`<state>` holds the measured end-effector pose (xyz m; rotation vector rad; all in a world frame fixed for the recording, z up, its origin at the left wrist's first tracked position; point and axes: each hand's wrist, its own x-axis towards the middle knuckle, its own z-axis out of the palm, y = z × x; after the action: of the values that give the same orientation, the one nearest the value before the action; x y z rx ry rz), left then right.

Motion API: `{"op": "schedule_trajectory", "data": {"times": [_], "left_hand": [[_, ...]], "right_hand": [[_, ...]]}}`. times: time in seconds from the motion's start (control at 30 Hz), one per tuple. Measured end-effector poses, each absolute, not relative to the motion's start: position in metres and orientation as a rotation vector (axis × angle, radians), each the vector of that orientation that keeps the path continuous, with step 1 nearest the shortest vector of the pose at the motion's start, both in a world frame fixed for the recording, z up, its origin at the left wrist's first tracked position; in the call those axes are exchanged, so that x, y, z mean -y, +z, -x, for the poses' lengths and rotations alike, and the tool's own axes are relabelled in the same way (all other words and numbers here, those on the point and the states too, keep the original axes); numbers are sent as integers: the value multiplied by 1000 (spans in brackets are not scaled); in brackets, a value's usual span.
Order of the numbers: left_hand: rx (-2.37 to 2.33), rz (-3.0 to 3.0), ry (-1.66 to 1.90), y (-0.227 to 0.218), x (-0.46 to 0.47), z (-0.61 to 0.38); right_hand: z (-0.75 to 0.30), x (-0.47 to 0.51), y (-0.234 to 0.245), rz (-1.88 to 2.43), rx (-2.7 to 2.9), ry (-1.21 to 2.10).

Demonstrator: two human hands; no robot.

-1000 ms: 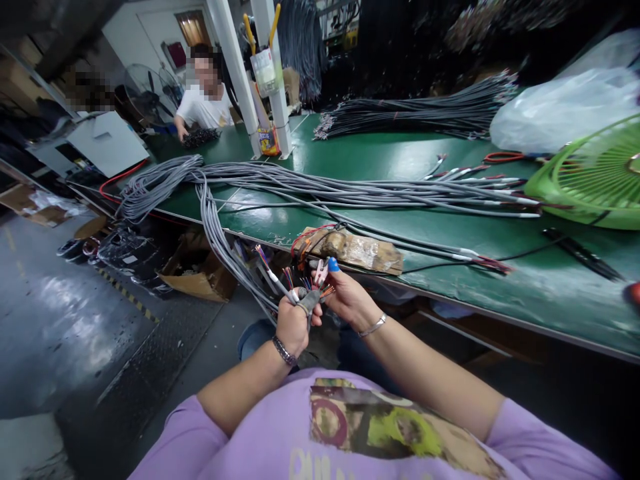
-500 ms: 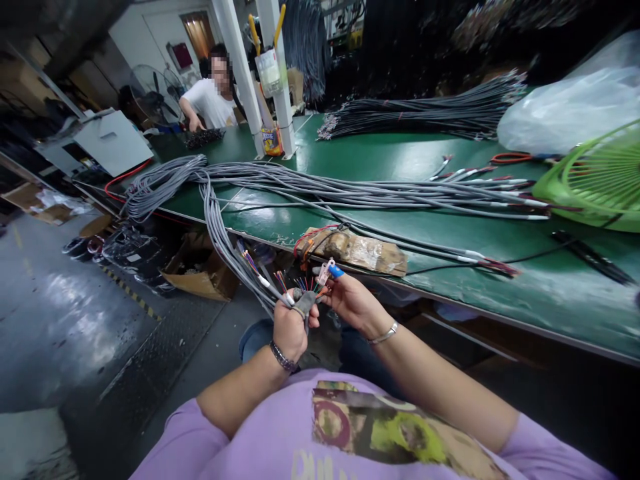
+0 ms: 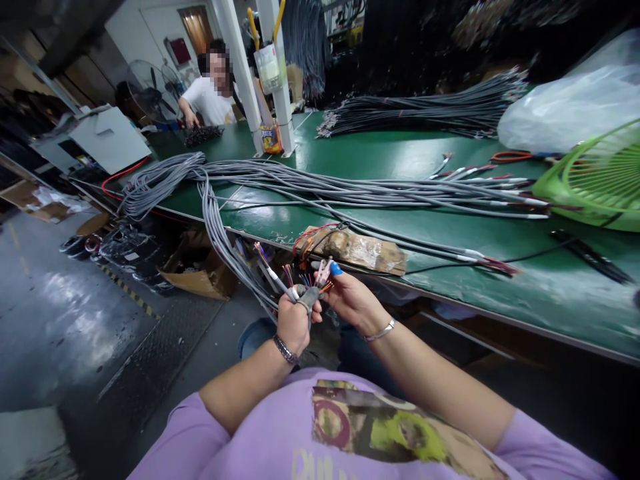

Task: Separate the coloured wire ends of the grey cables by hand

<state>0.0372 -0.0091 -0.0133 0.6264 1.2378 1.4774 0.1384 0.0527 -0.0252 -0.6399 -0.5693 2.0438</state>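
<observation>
My left hand (image 3: 294,323) is closed round the end of a grey cable (image 3: 266,300), with a grey covering over its thumb. Thin coloured wires (image 3: 306,280) fan out of the cable end above the fist. Close beside it, my right hand (image 3: 353,300) is pinched at the wires, a blue cover (image 3: 336,268) on its thumb. A pale pink piece (image 3: 323,271) shows at those fingertips; whether it is a finger wrap or a held part I cannot tell. Other grey cable ends with bared coloured wires (image 3: 262,255) stick out left of my left hand.
Long grey cables (image 3: 350,180) lie along the green table (image 3: 400,153). At its front edge sits a taped wooden block (image 3: 367,250). A green fan guard (image 3: 600,177), black cable bundle (image 3: 420,115) and plastic bag (image 3: 575,110) lie further right. A co-worker (image 3: 210,97) is across the table.
The coloured wires at the left cable end have swung slightly right and up. Both hands stay close together, with small finger movements at the fanned wires.
</observation>
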Motion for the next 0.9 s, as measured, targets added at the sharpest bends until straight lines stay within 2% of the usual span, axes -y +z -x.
{"op": "schedule_trajectory", "data": {"times": [0.27, 0.43, 0.6, 0.77, 0.9], "left_hand": [[-1228, -637, 1486, -17, 13, -36], [-1236, -667, 1485, -20, 19, -33], [-1296, -804, 1384, -31, 29, -29], [-1297, -956, 1011, -30, 34, -23], [-1284, -971, 925, -24, 32, -19]], "right_hand": [[-142, -50, -25, 637, 542, 2110], [-154, -42, -27, 771, 716, 2226], [-160, -34, -22, 911, 1063, 2042], [-162, -33, -15, 858, 1517, 1906], [-164, -34, -16, 851, 1552, 1827]]}}
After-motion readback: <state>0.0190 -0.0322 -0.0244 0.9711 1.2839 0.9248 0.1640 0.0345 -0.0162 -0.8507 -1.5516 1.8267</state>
